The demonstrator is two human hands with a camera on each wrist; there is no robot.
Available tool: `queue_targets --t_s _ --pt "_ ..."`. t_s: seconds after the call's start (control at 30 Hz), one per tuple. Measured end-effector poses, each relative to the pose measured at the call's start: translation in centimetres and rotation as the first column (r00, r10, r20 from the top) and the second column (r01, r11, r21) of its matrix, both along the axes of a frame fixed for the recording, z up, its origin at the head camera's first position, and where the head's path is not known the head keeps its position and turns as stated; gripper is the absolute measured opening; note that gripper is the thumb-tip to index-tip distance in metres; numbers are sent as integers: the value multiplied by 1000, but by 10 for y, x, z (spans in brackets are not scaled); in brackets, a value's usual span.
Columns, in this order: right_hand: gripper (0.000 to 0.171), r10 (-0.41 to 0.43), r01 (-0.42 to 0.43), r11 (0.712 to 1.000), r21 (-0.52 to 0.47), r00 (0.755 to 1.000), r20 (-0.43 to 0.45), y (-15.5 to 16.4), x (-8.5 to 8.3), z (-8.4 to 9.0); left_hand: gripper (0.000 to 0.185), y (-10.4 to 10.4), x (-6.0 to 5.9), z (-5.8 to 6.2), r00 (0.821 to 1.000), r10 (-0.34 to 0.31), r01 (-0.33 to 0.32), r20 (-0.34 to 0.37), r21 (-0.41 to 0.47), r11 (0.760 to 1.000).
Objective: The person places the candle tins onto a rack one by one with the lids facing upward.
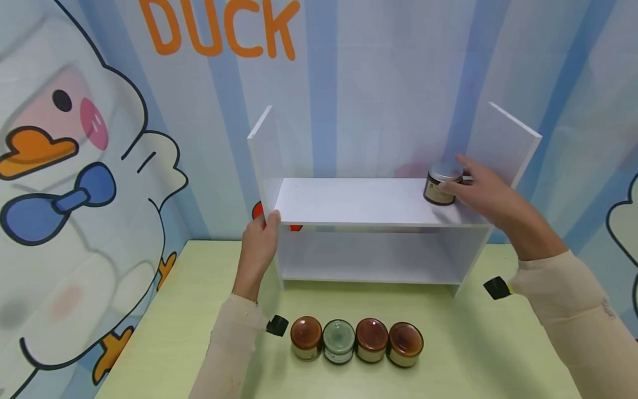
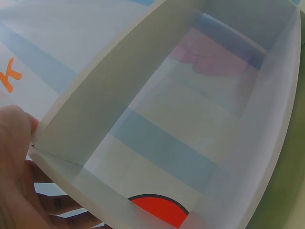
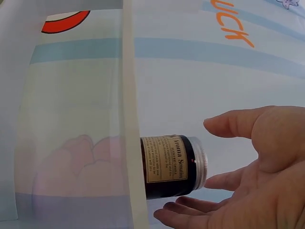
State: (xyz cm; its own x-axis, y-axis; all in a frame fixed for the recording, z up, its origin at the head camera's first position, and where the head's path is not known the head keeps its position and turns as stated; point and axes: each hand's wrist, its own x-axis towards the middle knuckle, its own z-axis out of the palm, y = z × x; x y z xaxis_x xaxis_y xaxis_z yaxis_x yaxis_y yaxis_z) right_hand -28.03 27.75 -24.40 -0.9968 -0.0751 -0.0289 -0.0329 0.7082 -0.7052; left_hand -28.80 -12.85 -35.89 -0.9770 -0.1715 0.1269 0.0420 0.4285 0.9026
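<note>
Your right hand (image 1: pixel 485 188) is cupped loosely about the dark jar (image 1: pixel 441 185), which stands upright on the white shelf's (image 1: pixel 359 202) upper board near its right end; the fingers (image 3: pixel 228 126) are spread apart, and whether they touch it you cannot tell. Your left hand (image 1: pixel 260 244) grips the shelf's left front corner, thumb on its edge. Four jars (image 1: pixel 356 339) line the desk's (image 1: pixel 164 343) near edge

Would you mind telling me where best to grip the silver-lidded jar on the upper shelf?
Probably round the jar's labelled body, just under the lid, coming from its front right where the right hand is open beside it; it stands upright near the side panel.
</note>
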Motion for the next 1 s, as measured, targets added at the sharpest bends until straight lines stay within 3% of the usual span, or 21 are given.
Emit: queue_targets --t_s 0.33,0.67,1.0 --pt "92 68 -70 997 -44 997 -34 4 24 -4 58 -2 -1 -2 1000 -3 3 7 2 1000" --pt "93 63 -67 996 -66 996 -57 -2 47 -8 57 -3 -1 -3 1000 -1 1 -5 -1 1000" --pt "92 61 -88 986 -142 981 -184 0 64 -27 57 -1 -2 -3 1000 3 -3 -9 -5 1000"
